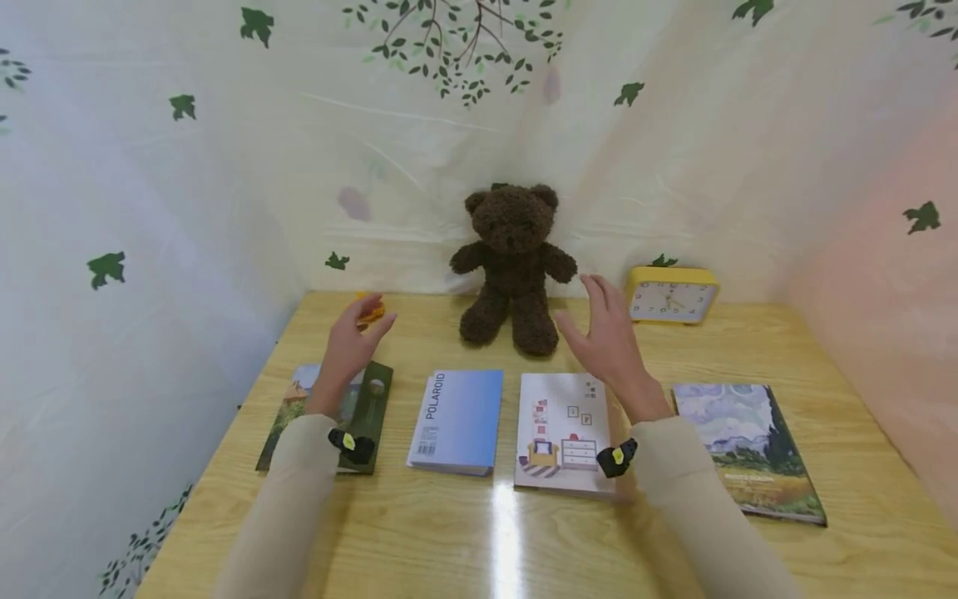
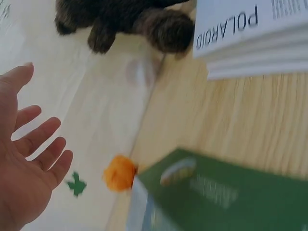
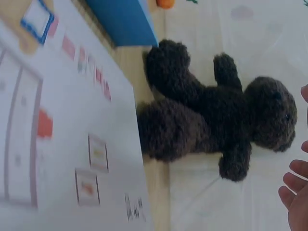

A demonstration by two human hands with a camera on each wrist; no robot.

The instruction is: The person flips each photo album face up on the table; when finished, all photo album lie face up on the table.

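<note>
While the left hand [image 1: 348,343] hovers near a small orange object [image 2: 120,173] and the right hand [image 1: 609,343] near the brown teddy bear [image 1: 512,254], which sits between and beyond them, both empty with fingers loosely parted, the step seems a reach, and taking hold would call for closing inward.

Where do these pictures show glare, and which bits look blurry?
Head view: a white streak of glare on the pale wooden tabletop. Left wrist view: small lettering smeared on the dark-green-covered book, while the pale-blue paper-covered book has legible POLAROID lettering. Right wrist view: blurred print on the white illustrated book, with the dark-brown plush bear beyond it clearer.
</note>
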